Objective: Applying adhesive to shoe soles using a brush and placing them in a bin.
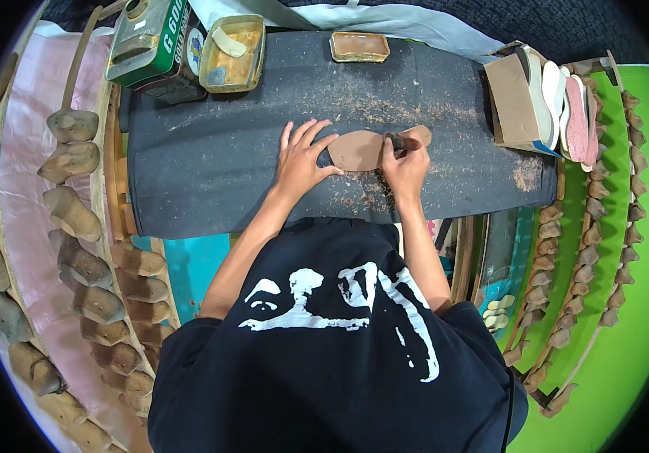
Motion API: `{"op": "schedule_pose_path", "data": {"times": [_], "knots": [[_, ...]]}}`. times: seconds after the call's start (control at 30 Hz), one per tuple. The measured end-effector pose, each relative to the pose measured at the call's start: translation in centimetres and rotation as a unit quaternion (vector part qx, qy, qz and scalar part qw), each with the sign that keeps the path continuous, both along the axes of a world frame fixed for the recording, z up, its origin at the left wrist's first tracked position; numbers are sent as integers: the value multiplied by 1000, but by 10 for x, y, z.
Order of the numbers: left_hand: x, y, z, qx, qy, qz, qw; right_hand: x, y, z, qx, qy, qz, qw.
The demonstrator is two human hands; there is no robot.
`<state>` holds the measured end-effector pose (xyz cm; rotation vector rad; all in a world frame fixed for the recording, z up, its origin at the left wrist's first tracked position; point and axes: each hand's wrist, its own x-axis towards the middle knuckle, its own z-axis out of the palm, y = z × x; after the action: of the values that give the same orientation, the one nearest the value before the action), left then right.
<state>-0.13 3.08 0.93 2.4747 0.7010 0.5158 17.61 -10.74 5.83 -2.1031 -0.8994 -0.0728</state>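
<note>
A brown shoe insole-shaped piece lies flat on the dark-covered table, its wide end toward my left hand. My left hand rests open on the cloth, fingers spread, with thumb and index finger at the edge of that wide end. My right hand is closed around a short, dark brown tool over the narrower part of the piece. Whether the tool is a brush or something else, I cannot tell. Part of the piece is hidden under the right hand.
Brown shavings litter the dark cloth. Farther back stand a green can, a yellowish tray and a small brown-filled dish. A cardboard box of soles sits at the right. Racks of wooden shoe lasts flank the table.
</note>
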Motion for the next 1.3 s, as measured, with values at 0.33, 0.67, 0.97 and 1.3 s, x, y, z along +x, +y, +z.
{"op": "schedule_pose_path", "data": {"times": [0.33, 0.67, 0.97, 1.3], "knots": [[-4, 3, -8, 7, -10, -3, 1000, -42, 27, -2, -2, 125, 137, 983], [-1, 1, -7, 7, -8, -3, 1000, -15, 31, 2, -49, -48, 146, 987], [-2, 0, -5, 2, -1, 8, 1000, -11, 36, -10, -23, 192, 70, 979], [0, 2, -11, 40, -7, 14, 999, -51, 51, 0, -32, 11, 156, 987]]}}
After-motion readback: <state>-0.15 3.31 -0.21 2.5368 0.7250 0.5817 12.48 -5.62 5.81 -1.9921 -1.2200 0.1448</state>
